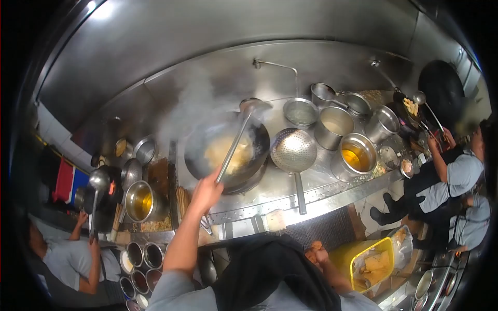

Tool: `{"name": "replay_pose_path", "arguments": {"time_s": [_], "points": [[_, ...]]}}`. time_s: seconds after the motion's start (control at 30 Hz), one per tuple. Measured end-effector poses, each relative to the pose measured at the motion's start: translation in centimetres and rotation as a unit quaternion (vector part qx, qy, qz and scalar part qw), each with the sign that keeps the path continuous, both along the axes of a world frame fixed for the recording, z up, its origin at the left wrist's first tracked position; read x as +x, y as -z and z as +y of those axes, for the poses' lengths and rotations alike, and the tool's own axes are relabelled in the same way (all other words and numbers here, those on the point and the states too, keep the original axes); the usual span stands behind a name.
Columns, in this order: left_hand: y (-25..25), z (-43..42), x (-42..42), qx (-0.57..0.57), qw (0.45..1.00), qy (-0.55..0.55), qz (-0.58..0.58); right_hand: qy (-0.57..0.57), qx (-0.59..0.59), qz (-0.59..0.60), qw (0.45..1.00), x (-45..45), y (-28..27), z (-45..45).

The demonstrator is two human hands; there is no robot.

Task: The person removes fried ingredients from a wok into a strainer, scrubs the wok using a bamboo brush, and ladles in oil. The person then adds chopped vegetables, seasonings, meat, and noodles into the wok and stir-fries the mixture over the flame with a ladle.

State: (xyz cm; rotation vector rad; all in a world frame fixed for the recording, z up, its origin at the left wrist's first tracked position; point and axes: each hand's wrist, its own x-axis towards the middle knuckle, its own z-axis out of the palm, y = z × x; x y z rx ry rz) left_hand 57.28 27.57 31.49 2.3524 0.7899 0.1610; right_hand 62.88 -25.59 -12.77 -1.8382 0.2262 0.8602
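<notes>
My left hand is closed around the long handle of a metal ladle. The ladle reaches across a dark wok, its head up by the far rim. Inside the wok lies pale yellowish food, partly veiled by steam. Down at my right side, my right hand is closed, with a crumpled orange-brown thing at its fingers that I cannot make out. A perforated strainer rests just right of the wok, handle toward me.
Pots of yellow liquid stand right of the strainer. A swing tap reaches over a bowl. Sauce tins sit lower left; a yellow bin stands lower right. Co-workers cook at the left and right; another person is lower right.
</notes>
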Motion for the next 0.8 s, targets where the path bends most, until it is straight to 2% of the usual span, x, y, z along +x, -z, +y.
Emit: {"name": "replay_pose_path", "arguments": {"time_s": [0.03, 0.1, 0.13, 0.17, 0.2, 0.23, 0.3, 0.33, 0.4, 0.43, 0.5, 0.57, 0.6, 0.7, 0.77, 0.8], "points": [[-0.9, 0.1, 3.3, 0.016, 1.000, 0.016, 0.006, 0.008, 0.002, 0.001, 1.000, -0.2, 0.0, -0.3], [-1.6, 0.6, 10.2, 0.049, 0.997, 0.050, -0.028, 0.061, 0.142, 0.155, 0.976, 0.0, -0.6, -1.3], [-2.5, 0.5, 13.7, 0.023, 0.998, 0.056, -0.022, 0.064, 0.144, 0.152, 0.976, -0.1, -0.7, -1.6], [-3.9, 0.4, 17.1, -0.004, 0.998, 0.063, -0.016, 0.073, 0.202, 0.130, 0.968, -0.8, -0.5, -1.8], [-3.0, 1.4, 21.3, 0.046, 0.995, 0.082, -0.040, 0.082, 0.259, 0.107, 0.956, -1.3, -0.9, -1.8], [-2.2, 2.3, 25.2, 0.095, 0.988, 0.102, -0.062, 0.087, 0.260, 0.105, 0.956, -1.4, -1.3, -1.8], [-4.0, 1.6, 30.2, 0.126, 0.987, 0.093, -0.032, 0.228, 0.321, 0.202, 0.897, -2.3, -3.1, -2.3], [-3.6, 0.7, 31.6, 0.122, 0.987, 0.099, -0.032, 0.235, 0.319, 0.200, 0.896, -2.7, -4.4, -2.5], [-3.3, -0.8, 33.0, 0.148, 0.983, 0.044, -0.097, 0.237, 0.302, 0.187, 0.904, -3.2, -6.1, -2.7], [-3.3, -1.3, 32.5, 0.148, 0.983, 0.046, -0.097, 0.239, 0.302, 0.187, 0.904, -3.6, -6.4, -3.1], [-2.9, -2.3, 29.6, -0.137, 0.976, 0.052, -0.159, 0.282, 0.349, 0.231, 0.863, -4.6, -6.6, -3.6], [-0.4, -2.5, 25.2, -0.258, 0.935, 0.041, -0.238, 0.277, 0.354, 0.216, 0.867, -4.7, -8.6, -3.6], [-0.2, -3.0, 21.8, -0.271, 0.935, 0.035, -0.227, 0.269, 0.357, 0.203, 0.871, -4.4, -9.2, -3.2], [0.7, -3.7, 10.2, -0.298, 0.938, 0.009, -0.179, 0.241, 0.371, 0.249, 0.862, -3.4, -5.2, -4.8], [2.7, -2.5, 2.8, -0.273, 0.953, -0.024, -0.128, 0.215, 0.400, 0.275, 0.847, -2.3, -6.1, -4.3], [2.7, -2.6, -0.4, -0.241, 0.965, -0.051, -0.091, 0.205, 0.549, 0.434, 0.684, -1.4, -5.2, -4.4]]}}
